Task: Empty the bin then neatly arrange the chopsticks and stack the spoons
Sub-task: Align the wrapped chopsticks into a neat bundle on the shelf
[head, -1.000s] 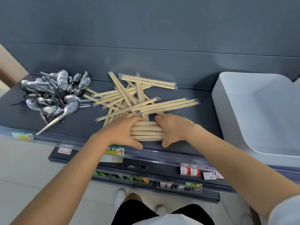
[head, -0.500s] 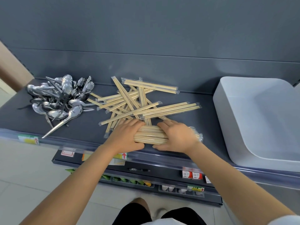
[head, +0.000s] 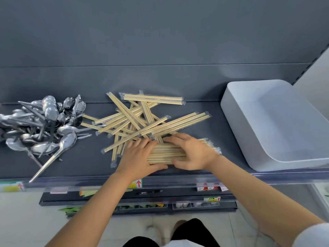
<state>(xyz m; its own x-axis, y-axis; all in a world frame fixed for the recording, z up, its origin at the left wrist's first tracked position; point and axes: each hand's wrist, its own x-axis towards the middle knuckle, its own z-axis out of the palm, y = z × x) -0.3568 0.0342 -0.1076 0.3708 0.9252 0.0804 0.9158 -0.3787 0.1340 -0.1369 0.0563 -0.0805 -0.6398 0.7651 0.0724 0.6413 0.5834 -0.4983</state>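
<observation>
Spoons (head: 44,125): heaped far left on shelf (head: 85,157); one handle reaches the near edge and could be knocked off.
Loose chopsticks (head: 135,120): crisscrossed at centre; may snag.
Left hand (head: 138,157), right hand (head: 192,154): cupped round aligned bundle (head: 165,154) near the edge, long axis left-right; apparently plastic-sleeved, could slide off.
Bin (head: 277,125): right, empty.
</observation>
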